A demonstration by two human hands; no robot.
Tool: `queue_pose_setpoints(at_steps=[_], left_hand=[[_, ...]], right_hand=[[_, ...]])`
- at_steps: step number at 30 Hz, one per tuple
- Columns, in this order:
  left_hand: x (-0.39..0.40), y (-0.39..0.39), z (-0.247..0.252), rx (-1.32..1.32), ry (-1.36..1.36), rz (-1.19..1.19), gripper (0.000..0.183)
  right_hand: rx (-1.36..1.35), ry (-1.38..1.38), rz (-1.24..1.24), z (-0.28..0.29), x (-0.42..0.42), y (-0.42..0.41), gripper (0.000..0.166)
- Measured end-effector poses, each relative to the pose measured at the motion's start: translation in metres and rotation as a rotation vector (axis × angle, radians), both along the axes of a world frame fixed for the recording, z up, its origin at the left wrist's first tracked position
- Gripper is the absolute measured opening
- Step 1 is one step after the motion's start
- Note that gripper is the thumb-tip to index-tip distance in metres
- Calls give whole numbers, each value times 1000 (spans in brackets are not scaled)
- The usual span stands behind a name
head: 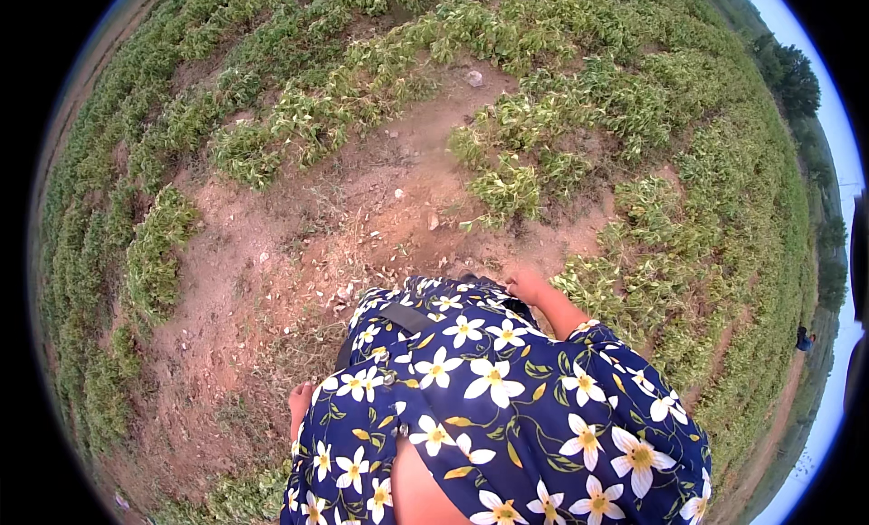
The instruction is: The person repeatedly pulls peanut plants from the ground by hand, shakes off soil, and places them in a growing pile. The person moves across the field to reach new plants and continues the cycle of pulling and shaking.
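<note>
My right hand hangs in front of my body, at the lower edge of a dark blue shirt printed with white flowers. Its fingers are curled beside the cloth, and I cannot tell whether they grip it. On the other side, my left hand shows only partly past the shirt; its fingers are mostly hidden. A dark strap crosses the front of the shirt. Beyond my body lies bare reddish soil with small stones and dry leaves.
Low leafy plants grow in rows around the bare patch. A pale rock lies farther ahead. Far right, a person is beside a dirt track, with dark trees along the field's edge.
</note>
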State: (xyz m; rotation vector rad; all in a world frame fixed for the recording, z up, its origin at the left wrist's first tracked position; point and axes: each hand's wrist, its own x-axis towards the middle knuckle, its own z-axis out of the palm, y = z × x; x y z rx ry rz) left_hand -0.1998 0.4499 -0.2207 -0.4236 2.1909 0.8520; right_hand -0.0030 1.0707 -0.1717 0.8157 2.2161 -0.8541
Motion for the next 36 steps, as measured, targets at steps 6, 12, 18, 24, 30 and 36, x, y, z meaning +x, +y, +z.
queue_pose_setpoints(at_steps=[6, 12, 18, 24, 30, 36], left_hand=[[-18, -6, -78, -20, -34, -240, 37], [-39, 259, 62, 245, -76, -59, 26], [-29, 318, 59, 221, -132, -344, 34], [-48, 353, 89, -17, -230, -601, 26], [-118, 378, -18, -29, -82, -507, 29], [-143, 524, 10, 246, -64, -382, 29]], right_hand=[[139, -24, -132, -50, 124, 58, 27], [52, -134, -326, -31, 175, 100, 23], [0, 38, -546, -51, 182, 142, 22], [-236, 204, -928, -35, 162, 159, 26], [-165, -109, -569, -23, 170, 162, 24], [-117, -255, -489, -60, 176, 218, 22]])
